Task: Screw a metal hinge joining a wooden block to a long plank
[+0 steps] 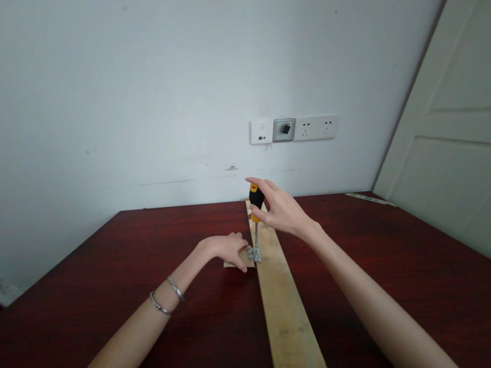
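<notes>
My right hand (279,206) is closed around the black and yellow handle of a screwdriver (255,198). Its shaft points down, with the tip at a metal hinge (256,254). One leaf of the hinge lies on a long pale wooden board (288,319); the other lies toward a small piece of wood (233,264) on the left. My left hand (232,249) rests over that small piece, thumb and fingers bent around it beside the hinge. The hand partly hides the small piece. Whether a screw sits under the tip is too small to tell.
The dark red tabletop (181,341) reaches back to a white wall (145,100) with sockets (315,128). A thin pale strip (370,199) lies at the back right corner. A white panelled door (479,173) stands along the right.
</notes>
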### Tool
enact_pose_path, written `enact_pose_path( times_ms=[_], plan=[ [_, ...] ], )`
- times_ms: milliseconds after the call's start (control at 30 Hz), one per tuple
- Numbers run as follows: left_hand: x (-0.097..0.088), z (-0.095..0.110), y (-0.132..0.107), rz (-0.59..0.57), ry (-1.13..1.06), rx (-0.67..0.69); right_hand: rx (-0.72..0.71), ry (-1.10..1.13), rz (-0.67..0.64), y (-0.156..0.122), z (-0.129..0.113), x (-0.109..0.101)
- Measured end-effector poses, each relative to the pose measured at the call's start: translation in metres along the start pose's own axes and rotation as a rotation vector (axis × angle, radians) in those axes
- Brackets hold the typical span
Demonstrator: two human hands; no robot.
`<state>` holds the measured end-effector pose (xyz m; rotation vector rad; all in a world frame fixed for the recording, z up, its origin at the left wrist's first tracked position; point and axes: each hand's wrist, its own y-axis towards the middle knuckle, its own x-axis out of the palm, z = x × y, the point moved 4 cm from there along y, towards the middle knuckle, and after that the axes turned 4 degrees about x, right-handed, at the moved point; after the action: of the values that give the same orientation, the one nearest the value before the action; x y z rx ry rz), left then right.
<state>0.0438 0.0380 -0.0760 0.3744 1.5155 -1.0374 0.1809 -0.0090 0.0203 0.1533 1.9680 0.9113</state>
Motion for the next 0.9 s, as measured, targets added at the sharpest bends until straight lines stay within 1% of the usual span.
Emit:
enact_pose_path(
  times_ms=[100,300,433,733,900],
  plan=[
    [0.0006,-0.0011,0.0005,0.005,-0.015,0.004,0.034,-0.056,0.017,-0.0003,0.0004,0.0004],
    [0.0003,-0.0012,0.0003,0.004,-0.011,0.005,0.008,0.016,0.026,0.0004,0.0003,0.0003],
    [0.0000,-0.0001,-0.0002,0.007,-0.011,-0.001,0.063,-0.001,0.036,0.0010,0.0026,-0.0002],
    [-0.0005,0.0016,-0.0012,-0.002,-0.006,-0.019,0.092,-0.063,-0.011,-0.0002,0.0017,0.0008],
    [0.0011,0.0000,0.0004,-0.006,0.006,-0.015,0.071,-0.013,-0.024,0.0003,0.0012,0.0007]
  ],
)
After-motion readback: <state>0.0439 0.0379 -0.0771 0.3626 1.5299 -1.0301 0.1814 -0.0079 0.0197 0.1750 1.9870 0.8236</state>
